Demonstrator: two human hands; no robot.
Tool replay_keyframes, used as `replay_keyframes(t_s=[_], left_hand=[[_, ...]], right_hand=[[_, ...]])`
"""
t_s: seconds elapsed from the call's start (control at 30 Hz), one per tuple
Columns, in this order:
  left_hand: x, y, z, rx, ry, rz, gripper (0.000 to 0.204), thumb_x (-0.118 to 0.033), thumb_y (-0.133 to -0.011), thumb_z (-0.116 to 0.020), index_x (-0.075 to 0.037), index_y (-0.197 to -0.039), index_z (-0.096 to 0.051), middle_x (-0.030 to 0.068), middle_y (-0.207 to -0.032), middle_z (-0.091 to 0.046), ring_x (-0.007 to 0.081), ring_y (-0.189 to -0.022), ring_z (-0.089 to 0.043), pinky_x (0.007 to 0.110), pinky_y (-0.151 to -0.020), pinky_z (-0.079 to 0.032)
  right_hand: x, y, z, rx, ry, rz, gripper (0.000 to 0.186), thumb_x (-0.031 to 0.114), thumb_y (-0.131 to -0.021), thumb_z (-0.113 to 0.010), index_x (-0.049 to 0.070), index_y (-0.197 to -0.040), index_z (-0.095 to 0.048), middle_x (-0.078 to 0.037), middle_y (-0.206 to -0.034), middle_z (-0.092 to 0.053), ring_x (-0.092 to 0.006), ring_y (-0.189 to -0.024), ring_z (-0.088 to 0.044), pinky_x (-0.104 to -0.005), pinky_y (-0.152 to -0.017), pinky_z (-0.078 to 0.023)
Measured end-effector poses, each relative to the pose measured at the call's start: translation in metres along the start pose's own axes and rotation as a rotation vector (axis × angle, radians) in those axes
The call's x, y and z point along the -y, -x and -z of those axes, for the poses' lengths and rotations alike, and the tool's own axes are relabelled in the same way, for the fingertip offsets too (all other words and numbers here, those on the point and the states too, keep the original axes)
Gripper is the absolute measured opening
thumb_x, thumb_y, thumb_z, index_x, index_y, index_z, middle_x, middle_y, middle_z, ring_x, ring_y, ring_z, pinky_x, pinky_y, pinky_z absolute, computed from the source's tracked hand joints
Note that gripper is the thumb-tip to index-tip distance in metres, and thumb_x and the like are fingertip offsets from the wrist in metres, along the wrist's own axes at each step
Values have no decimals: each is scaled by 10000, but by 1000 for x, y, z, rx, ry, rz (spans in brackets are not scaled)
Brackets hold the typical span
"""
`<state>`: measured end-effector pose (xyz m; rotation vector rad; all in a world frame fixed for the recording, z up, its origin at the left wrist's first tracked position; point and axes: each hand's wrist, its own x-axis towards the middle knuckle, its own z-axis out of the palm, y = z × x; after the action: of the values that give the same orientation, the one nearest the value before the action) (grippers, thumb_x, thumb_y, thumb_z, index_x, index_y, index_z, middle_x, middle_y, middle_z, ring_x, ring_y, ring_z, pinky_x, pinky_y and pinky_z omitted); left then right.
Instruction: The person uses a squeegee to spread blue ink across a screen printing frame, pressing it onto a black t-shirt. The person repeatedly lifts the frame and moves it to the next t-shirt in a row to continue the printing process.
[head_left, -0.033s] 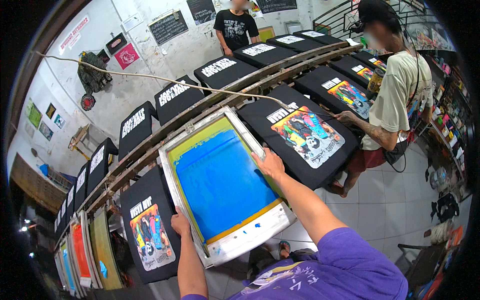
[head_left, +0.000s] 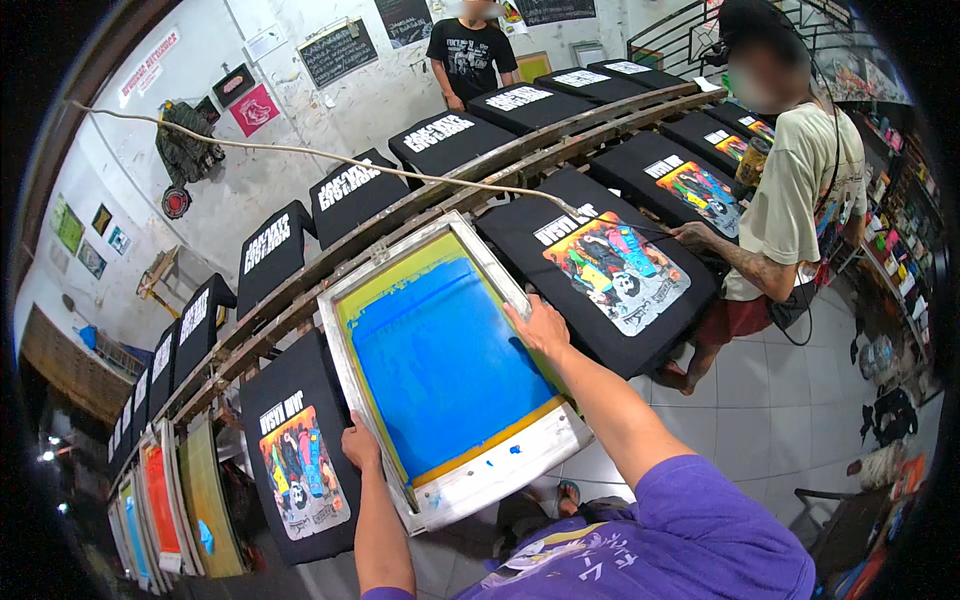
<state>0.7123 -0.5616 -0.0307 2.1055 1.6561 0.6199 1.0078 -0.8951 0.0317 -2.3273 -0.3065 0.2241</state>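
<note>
From my remote seat I read place as screen-printing workshop. Between left hand and right hand I see wood-framed screen, mesh covered in blue. On either side of grip: black shirts, laid flat, bearing bright prints. Beyond grip: long rails, then second row, white-printed. Far left of grip: upright screens, close together. Past rails: scuffed wall with chalkboard. Far right of grip: crowded shelves, tiled floor.

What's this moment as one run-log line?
Left hand: holding screen-printing frame, left edge | Right hand: holding frame, right edge | Blue ink: spread inside frame | Printed black shirts: both sides
</note>
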Motion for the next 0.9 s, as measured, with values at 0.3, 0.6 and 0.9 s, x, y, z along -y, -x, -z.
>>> replay_keyframes(t_s=[0.3, 0.6, 0.9], left_hand=[[-3, 0, 0, 34, 6, 29, 711, -634, -945, -496, 39, -909, -725, 282, -1010, -703, 451, -989, -660, 524, -881, -491], [-10, 6, 8, 47, 41, 54, 711, -637, -941, -490, 33, -921, -725, 280, -1043, -699, 448, -1023, -653, 529, -894, -487], [-13, 8, 10, 41, 59, 75, 685, -628, -937, -513, 24, -927, -723, 270, -1035, -705, 448, -1040, -649, 521, -915, -483]], right_hand=[[-13, -9, -12, -98, 50, 59, 847, 711, -915, -477, -28, -1325, -541, -341, -1083, -667, -467, -1043, -655, -525, -925, -511], [-8, -7, -12, -90, 75, 63, 798, 701, -919, -483, 16, -1322, -556, -324, -1077, -677, -482, -1028, -657, -536, -911, -510], [-6, -9, -14, -84, 87, 40, 827, 707, -924, -463, 3, -1347, -556, -320, -1188, -652, -470, -1140, -618, -506, -992, -474]])
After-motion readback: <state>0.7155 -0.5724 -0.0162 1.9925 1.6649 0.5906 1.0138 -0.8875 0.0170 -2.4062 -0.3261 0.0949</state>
